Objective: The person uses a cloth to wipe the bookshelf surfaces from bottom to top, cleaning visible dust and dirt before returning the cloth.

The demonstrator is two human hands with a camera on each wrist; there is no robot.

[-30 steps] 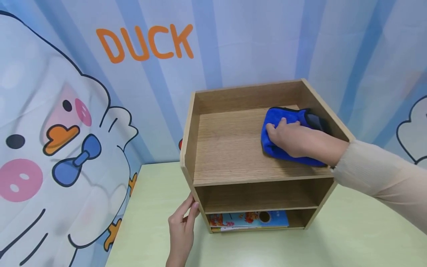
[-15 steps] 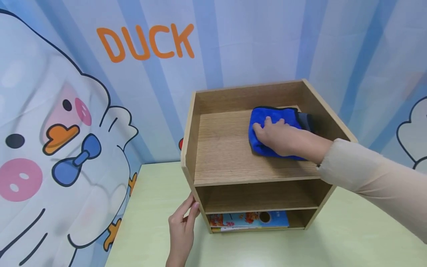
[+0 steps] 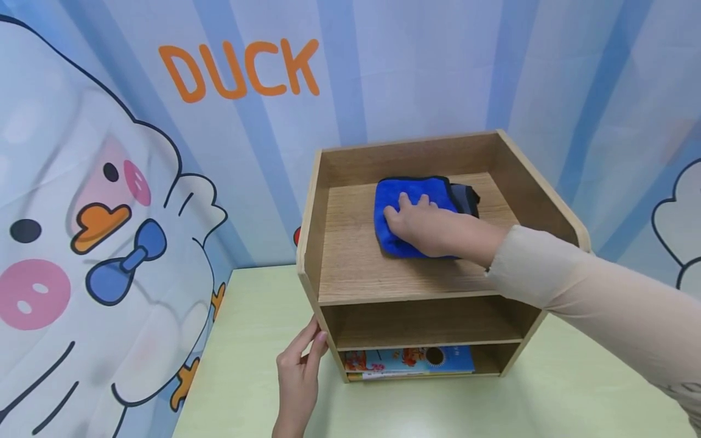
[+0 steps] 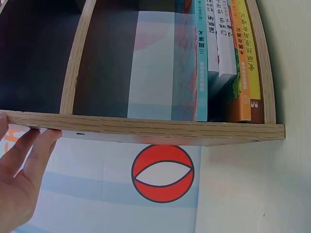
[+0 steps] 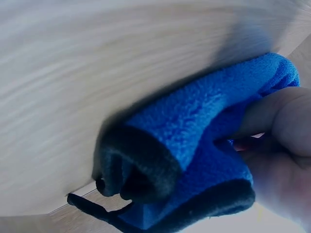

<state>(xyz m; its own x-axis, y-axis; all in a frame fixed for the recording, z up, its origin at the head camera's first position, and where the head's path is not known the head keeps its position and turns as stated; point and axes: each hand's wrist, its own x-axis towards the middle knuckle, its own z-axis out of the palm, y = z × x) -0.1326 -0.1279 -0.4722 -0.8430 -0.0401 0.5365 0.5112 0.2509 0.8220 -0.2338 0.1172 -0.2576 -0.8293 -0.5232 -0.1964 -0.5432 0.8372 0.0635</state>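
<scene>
In the head view, my right hand point(image 3: 424, 228) holds a folded blue cloth point(image 3: 391, 234) with dark edging against the top board of a wooden shelf unit point(image 3: 350, 261). A dark grey part of the cloth sticks out to the right of the hand. The right wrist view shows the thumb sunk into the bunched blue cloth point(image 5: 189, 116); the other fingers are mostly hidden. My left hand point(image 3: 298, 365) touches the unit's left side panel near its front edge. Its fairly straight fingertips point(image 4: 51, 135) rest against the panel's outer face in the left wrist view.
Several books point(image 4: 228, 58) lie stacked in the bottom compartment, the top one a blue picture book point(image 3: 411, 359). The unit stands on a pale green table point(image 3: 246, 322). Behind it hangs a striped curtain point(image 3: 416, 67) printed with ducks.
My right hand has slid the blue cloth leftward across the top board, from the right wall to around the middle. The left hand and the shelf unit have stayed in place.
</scene>
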